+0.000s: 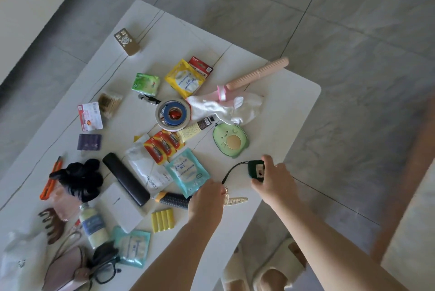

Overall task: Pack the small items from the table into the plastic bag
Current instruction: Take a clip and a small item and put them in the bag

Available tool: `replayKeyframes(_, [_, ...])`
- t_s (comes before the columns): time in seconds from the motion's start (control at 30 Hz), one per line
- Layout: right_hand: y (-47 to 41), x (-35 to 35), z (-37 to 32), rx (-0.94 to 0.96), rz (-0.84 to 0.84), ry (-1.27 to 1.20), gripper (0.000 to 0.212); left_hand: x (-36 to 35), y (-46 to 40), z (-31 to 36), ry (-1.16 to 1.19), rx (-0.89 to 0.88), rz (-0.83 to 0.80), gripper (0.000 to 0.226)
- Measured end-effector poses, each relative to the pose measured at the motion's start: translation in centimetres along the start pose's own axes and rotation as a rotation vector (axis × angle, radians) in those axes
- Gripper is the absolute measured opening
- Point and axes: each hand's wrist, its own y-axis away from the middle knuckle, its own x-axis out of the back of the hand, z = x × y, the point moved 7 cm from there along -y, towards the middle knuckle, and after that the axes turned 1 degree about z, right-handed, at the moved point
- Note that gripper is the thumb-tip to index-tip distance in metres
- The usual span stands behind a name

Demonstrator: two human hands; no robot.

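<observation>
My right hand (pixel 273 176) pinches the small green pouch (pixel 256 168) (light, soft), my left hand (pixel 207 196) grips its limp black strap (pixel 231 170).

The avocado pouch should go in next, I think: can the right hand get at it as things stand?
Probably not yet: the avocado pouch lies uncovered near the right hand, but that hand grips a small green case.

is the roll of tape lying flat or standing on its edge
Lying flat. The roll of tape shows its full ring face and open centre to the camera, resting on the table.
</observation>
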Motion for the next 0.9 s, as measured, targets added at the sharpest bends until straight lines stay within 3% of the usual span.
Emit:
replayKeyframes(0.2, [1.8, 3.5, 2.3, 0.033, 0.007, -0.309, 0.049, 2.9, 1.7, 2.7, 0.007, 0.022, 0.055, 0.016])
replayKeyframes(0.43, [5.7, 12.6, 7.2, 0.009, 0.195, -0.563, 0.031, 8.3, 4.3, 8.6, 0.251, 0.004, 0.089, 0.018])
replayKeyframes(0.67, [9.8, 21.8, 16.4, -0.117, 0.422, -0.666, 0.034, 12.0, 7.2, 20.1, 0.379, -0.142, 0.137, 0.014])
replayKeyframes(0.73, [11.2, 23.9, 19.6, -0.181, 0.474, -0.69, 0.038, 12.0, 8.2, 23.9, 0.444, -0.189, 0.113, 0.007])
replayKeyframes(0.9, [15.7, 28.4, 27.8, -0.304, 0.638, -0.731, 0.043, 10.5, 10.9, 33.4, 0.545, -0.289, 0.002, 0.013])
